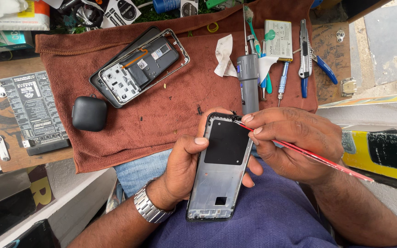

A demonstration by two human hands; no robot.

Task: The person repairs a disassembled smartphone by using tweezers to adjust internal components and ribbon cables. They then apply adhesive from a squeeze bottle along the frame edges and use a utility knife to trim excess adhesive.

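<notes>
My left hand grips a phone back frame, silver inside with a black pad near its top, held over my lap. A metal watch band sits on that wrist. My right hand pinches a thin red tool whose tip touches the frame's top right edge. On the brown cloth further away lies an opened phone body with its boards exposed.
A dark grey earbud case rests at the cloth's left edge. A grey electric screwdriver, small screwdrivers, a utility knife, a flat battery and crumpled tissue lie at the back right. A black printed board sits left.
</notes>
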